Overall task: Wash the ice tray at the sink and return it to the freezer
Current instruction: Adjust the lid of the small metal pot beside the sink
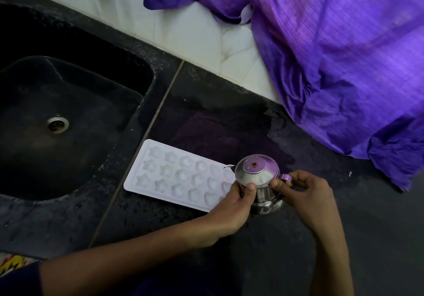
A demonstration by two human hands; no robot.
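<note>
A white ice tray with star, round and heart shaped cups lies flat on the dark counter, just right of the black sink. Over the tray's right end I hold a small steel kettle with a lid and a short spout that points toward the tray. My left hand grips the kettle's body from the left, thumb on its side. My right hand holds its handle on the right. The kettle and my left hand cover the tray's right end.
A crumpled purple cloth covers the counter's back right and part of the white tiled wall. The counter is wet around the tray. The sink has a metal drain.
</note>
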